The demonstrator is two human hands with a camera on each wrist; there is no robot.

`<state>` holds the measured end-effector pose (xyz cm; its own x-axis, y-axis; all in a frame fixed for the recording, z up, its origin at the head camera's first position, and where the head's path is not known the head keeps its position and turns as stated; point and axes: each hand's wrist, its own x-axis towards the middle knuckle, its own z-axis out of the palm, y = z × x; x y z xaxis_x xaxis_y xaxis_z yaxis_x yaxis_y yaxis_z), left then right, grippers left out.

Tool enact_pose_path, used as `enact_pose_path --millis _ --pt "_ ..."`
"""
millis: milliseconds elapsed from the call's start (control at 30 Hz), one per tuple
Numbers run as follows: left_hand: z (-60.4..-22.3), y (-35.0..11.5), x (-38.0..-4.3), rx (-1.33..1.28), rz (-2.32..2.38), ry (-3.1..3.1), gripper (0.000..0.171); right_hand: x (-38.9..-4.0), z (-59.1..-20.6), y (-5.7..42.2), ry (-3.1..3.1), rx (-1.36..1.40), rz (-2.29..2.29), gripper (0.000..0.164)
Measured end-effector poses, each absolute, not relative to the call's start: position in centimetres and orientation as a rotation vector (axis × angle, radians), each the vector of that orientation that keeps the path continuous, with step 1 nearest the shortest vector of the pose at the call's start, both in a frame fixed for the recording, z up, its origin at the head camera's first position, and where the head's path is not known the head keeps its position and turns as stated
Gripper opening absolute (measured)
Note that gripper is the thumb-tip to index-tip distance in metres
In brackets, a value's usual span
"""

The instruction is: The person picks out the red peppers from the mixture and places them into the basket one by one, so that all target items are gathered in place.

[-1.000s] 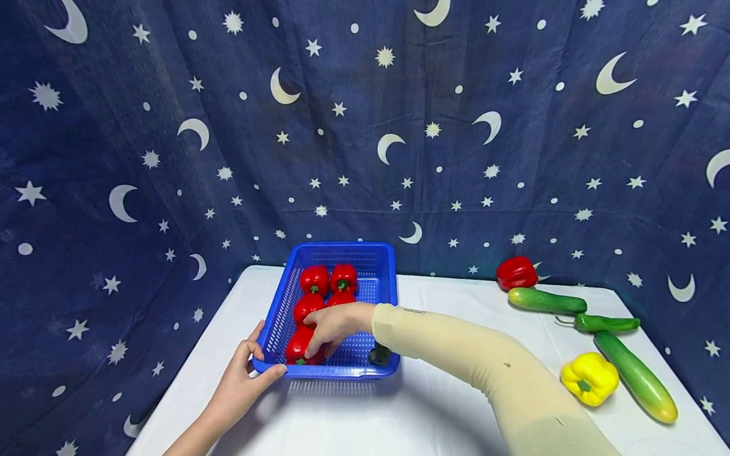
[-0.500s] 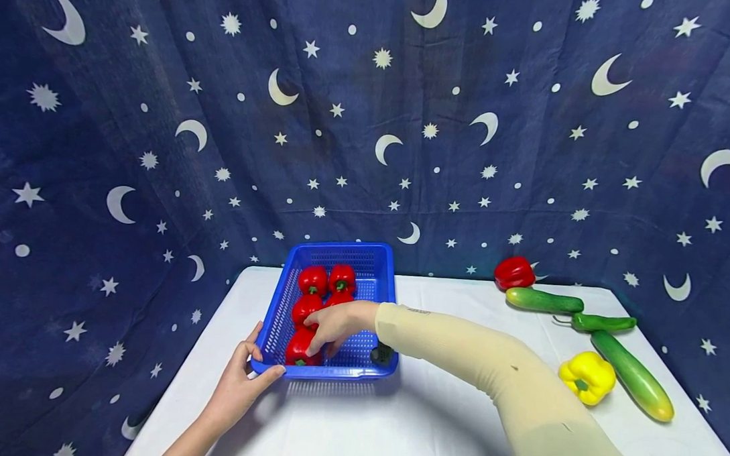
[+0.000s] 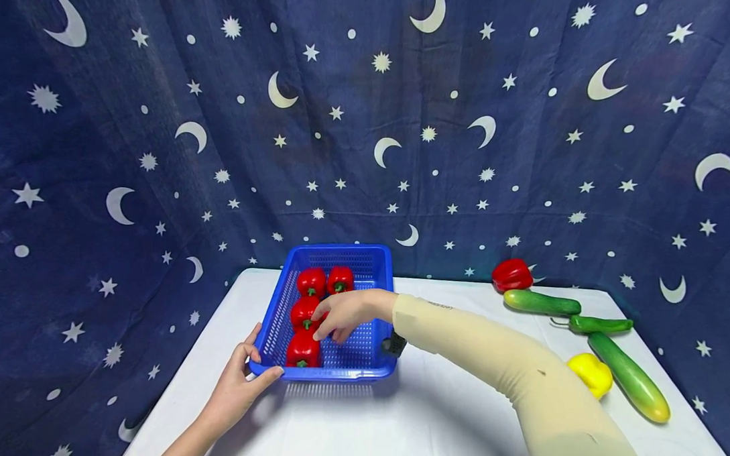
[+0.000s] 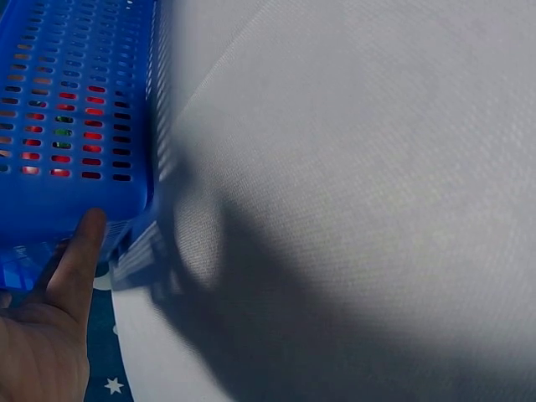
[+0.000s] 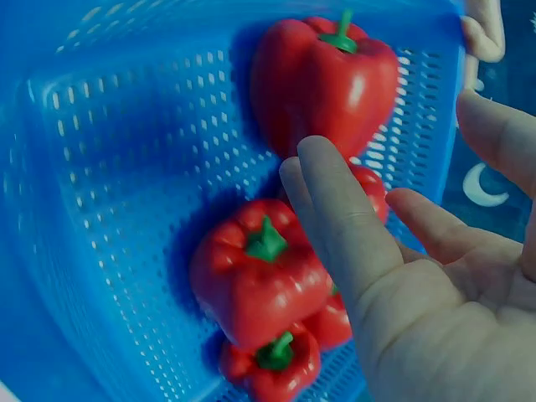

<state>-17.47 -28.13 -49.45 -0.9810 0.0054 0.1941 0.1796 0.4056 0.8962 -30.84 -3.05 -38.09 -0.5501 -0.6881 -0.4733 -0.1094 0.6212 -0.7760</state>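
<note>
A blue perforated plastic basket (image 3: 358,374) holds several red bell peppers, mostly along its left side. My left hand (image 3: 238,387) grips the basket's near left corner, its thumb (image 4: 79,260) against the outer wall. Over the basket's inside is my right hand (image 3: 351,310), holding nothing, with loosely extended fingers (image 5: 343,209). Below those fingertips sits the nearest red bell pepper (image 3: 303,349), its green stem toward the near wall. Another red bell pepper (image 5: 260,276) shows in the right wrist view; the right hand hides it in the head view.
On the white-covered table (image 3: 443,400), to the right, lie a red bell pepper (image 3: 511,275), two cucumbers (image 3: 543,302), a long green pepper (image 3: 600,324) and a yellow bell pepper (image 3: 590,374) partly behind the right sleeve. A dark blue curtain (image 3: 436,185) hangs behind.
My right hand has lifted away from the nearest red bell pepper and shifted slightly right and farther back. The left hand keeps its grip on the basket.
</note>
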Motion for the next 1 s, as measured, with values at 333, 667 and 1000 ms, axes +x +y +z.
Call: enact_pose_path --millis 333,667,1000 --pt "-49.5 -28.1 -17.6 -0.162 -1.608 -2.498 0.046 -31.5 -35.7 -1.2 1.999 -0.753 -1.044 0.053" --pt "-49.9 -28.2 -17.5 -0.220 -1.588 -2.456 0.045 -31.4 -35.1 1.2 2.166 -0.848 -1.177 0.038" --pt "-50.0 -28.2 -17.6 -0.221 -1.597 -2.444 0.045 -32.0 -34.9 4.6 2.216 -0.823 -1.304 0.037"
